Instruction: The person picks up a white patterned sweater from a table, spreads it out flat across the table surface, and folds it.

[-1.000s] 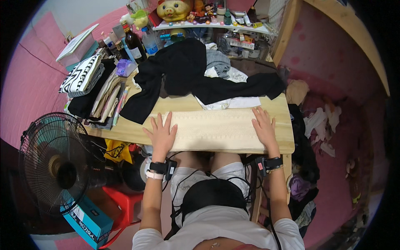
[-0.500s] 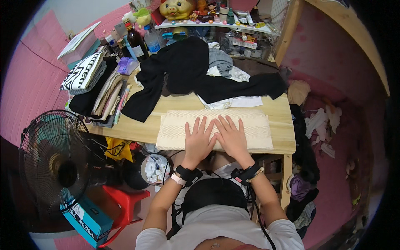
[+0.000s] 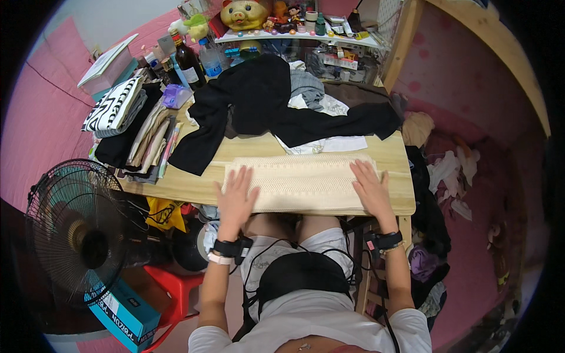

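Note:
A cream knitted garment (image 3: 303, 182), folded into a long flat rectangle, lies along the front edge of the wooden table (image 3: 400, 182). My left hand (image 3: 237, 197) is over its left end, fingers spread and slightly blurred. At the opposite end, my right hand (image 3: 372, 191) rests with its fingers apart. Neither hand grips anything. Just behind the knit, a black garment (image 3: 253, 100) is spread out in a loose heap, with white and grey clothes partly hidden beneath it.
Folded clothes (image 3: 132, 129) are stacked on the table's left side, near a dark bottle (image 3: 188, 62) and a water bottle (image 3: 210, 59). A black fan (image 3: 76, 229) stands at the left, above a blue box (image 3: 126, 312) and a red stool (image 3: 176, 288). Clothes lie on the pink surface at right.
My hands have slid apart from the middle of the cream knit, the left hand to its left end and the right hand to its right end.

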The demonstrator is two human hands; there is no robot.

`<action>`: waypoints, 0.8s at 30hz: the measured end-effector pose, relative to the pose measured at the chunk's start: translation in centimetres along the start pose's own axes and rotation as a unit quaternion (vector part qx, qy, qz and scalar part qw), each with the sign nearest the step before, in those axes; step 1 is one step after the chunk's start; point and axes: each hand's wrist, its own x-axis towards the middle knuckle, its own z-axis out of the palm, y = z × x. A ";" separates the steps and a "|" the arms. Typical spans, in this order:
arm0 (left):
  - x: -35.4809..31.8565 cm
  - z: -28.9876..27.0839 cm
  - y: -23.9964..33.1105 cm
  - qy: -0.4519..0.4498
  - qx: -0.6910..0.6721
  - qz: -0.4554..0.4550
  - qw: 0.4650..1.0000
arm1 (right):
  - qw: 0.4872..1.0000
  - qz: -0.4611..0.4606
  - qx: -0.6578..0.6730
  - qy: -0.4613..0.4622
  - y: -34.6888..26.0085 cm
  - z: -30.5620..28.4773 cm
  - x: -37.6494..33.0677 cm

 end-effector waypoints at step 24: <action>3.5 3.7 6.3 0.065 -0.027 0.079 0.994 | 0.995 -0.085 0.032 0.050 -8.6 3.5 4.2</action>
